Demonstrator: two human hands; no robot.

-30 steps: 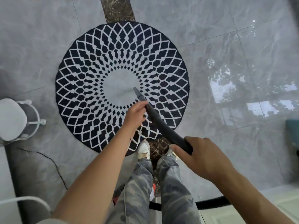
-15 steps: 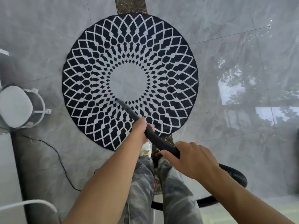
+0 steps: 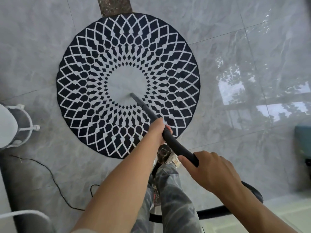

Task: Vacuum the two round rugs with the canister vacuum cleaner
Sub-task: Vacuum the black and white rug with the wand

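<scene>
A round black rug (image 3: 87,91) with a white diamond lattice and a pale centre lies on the grey tile floor. The black vacuum wand (image 3: 175,143) slants up-left across the rug, and its narrow nozzle tip (image 3: 133,95) rests on the lower edge of the pale centre. My left hand (image 3: 157,130) grips the wand midway, over the rug's near edge. Further back, my right hand (image 3: 213,172) holds the wand's rear end. The black hose (image 3: 252,190) curls away behind my right wrist. The canister is out of view.
A white stool with a wire frame (image 3: 20,125) stands at the left. A thin black cable (image 3: 55,180) snakes over the floor below it. A teal object (image 3: 303,142) sits at the right edge. My legs and shoes (image 3: 168,190) stand at the rug's near edge.
The nozzle went from the rug's centre down-left onto the pattern, then came back up-right to the lower edge of the pale centre. Both hands kept their hold on the wand.
</scene>
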